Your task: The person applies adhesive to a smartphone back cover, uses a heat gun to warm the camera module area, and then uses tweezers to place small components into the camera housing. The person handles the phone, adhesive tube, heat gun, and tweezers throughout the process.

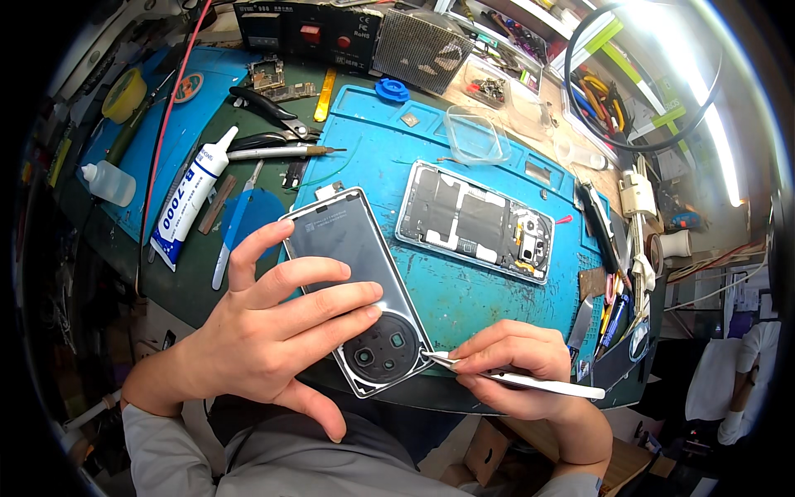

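My left hand (265,319) is spread over a phone back cover (346,240), its fingertips resting on the dark inner face and edge while the thumb sticks out free. The cover lies tilted at the mat's near edge, with a round black camera ring (383,348) at its near end. In my right hand (517,364) is a pair of tweezers (542,383) with a pale handle; their tips touch the cover's rim beside the camera ring. An opened phone (476,221) with its inner parts exposed lies farther back on the blue work mat (464,306).
Left of the mat lie a white and blue glue tube (192,195), cutting pliers (269,116) and a small dropper bottle (109,184). A clear plastic box (476,137) sits behind the opened phone. Several hand tools (613,311) crowd the right edge. Black power unit (306,35) stands at the back.
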{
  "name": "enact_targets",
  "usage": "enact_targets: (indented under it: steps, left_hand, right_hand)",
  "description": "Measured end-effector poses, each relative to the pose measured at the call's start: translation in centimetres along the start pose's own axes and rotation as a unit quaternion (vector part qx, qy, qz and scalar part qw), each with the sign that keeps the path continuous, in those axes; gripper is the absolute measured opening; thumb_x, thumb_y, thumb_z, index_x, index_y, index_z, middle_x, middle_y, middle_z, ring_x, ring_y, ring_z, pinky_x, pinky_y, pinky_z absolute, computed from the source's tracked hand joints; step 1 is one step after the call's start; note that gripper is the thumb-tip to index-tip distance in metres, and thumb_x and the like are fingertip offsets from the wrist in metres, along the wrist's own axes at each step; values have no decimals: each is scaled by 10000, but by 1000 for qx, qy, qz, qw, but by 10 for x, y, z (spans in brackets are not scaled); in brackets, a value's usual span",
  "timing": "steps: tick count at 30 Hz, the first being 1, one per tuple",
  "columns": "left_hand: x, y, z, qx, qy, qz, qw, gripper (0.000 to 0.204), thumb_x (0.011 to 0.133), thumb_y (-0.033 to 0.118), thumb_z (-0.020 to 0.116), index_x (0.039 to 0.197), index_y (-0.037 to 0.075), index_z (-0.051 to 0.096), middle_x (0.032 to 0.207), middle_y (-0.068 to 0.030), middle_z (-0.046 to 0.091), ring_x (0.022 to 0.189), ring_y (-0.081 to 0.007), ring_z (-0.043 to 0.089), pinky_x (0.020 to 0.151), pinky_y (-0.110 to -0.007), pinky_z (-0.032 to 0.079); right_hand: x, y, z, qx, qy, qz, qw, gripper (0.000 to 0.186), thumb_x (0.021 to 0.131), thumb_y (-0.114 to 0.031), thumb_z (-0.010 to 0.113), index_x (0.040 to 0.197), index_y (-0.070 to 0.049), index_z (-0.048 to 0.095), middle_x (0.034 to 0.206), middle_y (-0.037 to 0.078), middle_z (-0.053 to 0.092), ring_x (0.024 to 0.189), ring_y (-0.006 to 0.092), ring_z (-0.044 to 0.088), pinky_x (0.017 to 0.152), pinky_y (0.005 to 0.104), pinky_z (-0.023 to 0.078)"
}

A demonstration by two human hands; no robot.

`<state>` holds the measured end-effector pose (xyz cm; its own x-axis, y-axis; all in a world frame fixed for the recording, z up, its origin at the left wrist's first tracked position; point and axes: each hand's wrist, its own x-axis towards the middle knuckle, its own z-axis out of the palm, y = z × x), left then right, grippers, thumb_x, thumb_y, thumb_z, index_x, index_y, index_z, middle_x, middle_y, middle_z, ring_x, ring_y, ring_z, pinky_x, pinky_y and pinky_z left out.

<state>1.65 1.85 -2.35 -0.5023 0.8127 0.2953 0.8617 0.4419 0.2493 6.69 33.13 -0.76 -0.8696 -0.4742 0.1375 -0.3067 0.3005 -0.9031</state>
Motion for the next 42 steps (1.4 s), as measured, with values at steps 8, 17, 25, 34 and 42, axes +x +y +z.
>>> enact_targets:
  steps: [8,17,25,34,42]
  left_hand:
    - [0,1,0,0,3,-4,1000,1052,766,951,305,1144,80,760,1251,-14,708,1192,-239,558,1191,-608,125]
    - [1,1,3,-1,13,-1,1000,1052,768,949,301,1144,80,760,1251,-13,708,1189,-239,560,1196,-614,112]
    - [0,1,3,-1,14,-3,1000,1050,772,948,300,1150,81,757,1257,-17,707,1200,-244,557,1198,-615,102]
    - [1,0,3,3,16,2,1000,1052,774,947,295,1150,79,756,1259,-25,706,1204,-252,558,1201,-616,96]
    - [-1,0,5,3,17,1,1000,1054,775,947,290,1140,75,756,1256,-23,707,1198,-254,559,1201,-616,94]
  right_hand:
    - [0,-1,-1,0,-3,2,1000,199,784,87,800,943,-9,728,939,137,748,827,234,750,698,298,596]
    - [0,1,0,-1,4,-4,1000,197,783,84,797,941,-12,729,934,131,749,819,229,750,687,298,595]
    - [-5,1,-3,30,12,10,999,189,780,81,788,935,-19,745,943,125,754,821,223,749,682,296,589]
    - [-3,5,-2,10,17,-15,1000,169,778,69,803,918,-5,744,918,163,757,774,206,750,658,285,593]
    - [-16,8,-1,58,137,52,987,187,863,98,722,1026,9,701,1053,161,707,864,189,714,756,290,572]
